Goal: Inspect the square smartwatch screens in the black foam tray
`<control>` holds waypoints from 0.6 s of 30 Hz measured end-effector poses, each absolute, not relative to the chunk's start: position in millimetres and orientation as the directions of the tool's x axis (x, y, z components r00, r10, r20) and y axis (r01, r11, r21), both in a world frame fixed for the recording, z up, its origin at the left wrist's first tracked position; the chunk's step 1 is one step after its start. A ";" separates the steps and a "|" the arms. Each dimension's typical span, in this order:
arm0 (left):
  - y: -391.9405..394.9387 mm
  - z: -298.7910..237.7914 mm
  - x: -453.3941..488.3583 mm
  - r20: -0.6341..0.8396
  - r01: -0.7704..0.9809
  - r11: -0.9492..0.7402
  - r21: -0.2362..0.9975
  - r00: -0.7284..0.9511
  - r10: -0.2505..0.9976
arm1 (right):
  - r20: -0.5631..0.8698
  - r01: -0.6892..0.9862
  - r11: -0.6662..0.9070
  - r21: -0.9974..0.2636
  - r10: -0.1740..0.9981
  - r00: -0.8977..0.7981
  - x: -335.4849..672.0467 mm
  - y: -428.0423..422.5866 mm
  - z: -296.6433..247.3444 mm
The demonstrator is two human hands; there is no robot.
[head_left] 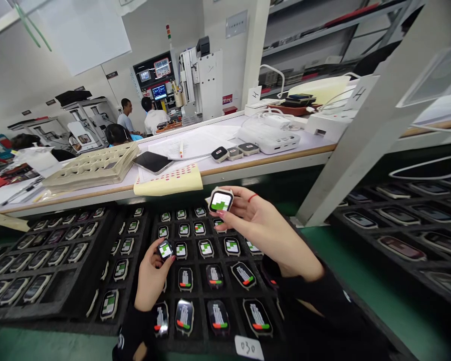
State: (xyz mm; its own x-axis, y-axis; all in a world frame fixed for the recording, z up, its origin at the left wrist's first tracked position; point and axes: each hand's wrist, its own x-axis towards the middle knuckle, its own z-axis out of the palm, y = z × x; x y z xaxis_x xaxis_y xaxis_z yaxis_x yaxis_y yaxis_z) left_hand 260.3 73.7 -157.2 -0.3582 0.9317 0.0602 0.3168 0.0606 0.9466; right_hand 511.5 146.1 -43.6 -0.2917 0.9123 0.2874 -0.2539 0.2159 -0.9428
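Note:
Between the fingers and thumb of my right hand (253, 213) is a smartwatch without a strap (220, 201), raised above the tray with its white and green screen towards me. Lower and to the left, my left hand (153, 273) grips another smartwatch (165, 249) by its edges, close over the tray. The black foam tray (203, 296) beneath holds rows of lit smartwatches in pockets. Those at the back show white and green screens; the nearer ones (184, 317) show text with a red and green bar. A card marked 030 (249, 347) lies at its front edge.
More foam trays of watches stand left (56, 293) and right (409, 220). Behind, a bench (225, 174) carries a phone (153, 162), a beige moulded tray (93, 168), small dark devices (235, 153) and a white hub (270, 138). A slanted white post (346, 145) rises at right. People sit farther back.

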 end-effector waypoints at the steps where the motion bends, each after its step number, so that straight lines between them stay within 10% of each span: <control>1: 73.9 -157.7 260.0 0.062 0.317 0.059 0.947 -0.359 0.931 | 0.284 -0.247 0.216 -0.945 0.915 -0.287 511.1 146.0 -43.5; 18: 75.1 -159.6 258.7 0.110 0.337 0.021 0.941 -0.366 0.924 | 0.214 -0.260 0.138 -0.956 0.932 -0.292 510.1 142.7 -39.7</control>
State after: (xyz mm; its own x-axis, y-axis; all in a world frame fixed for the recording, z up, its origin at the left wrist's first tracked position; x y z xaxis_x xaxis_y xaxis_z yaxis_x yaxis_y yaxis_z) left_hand 258.7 75.1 -159.6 -0.3660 0.9241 0.1100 0.3370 0.0214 0.9413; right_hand 510.1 142.7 -39.7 -0.2920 0.9323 0.2135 -0.2599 0.1375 -0.9558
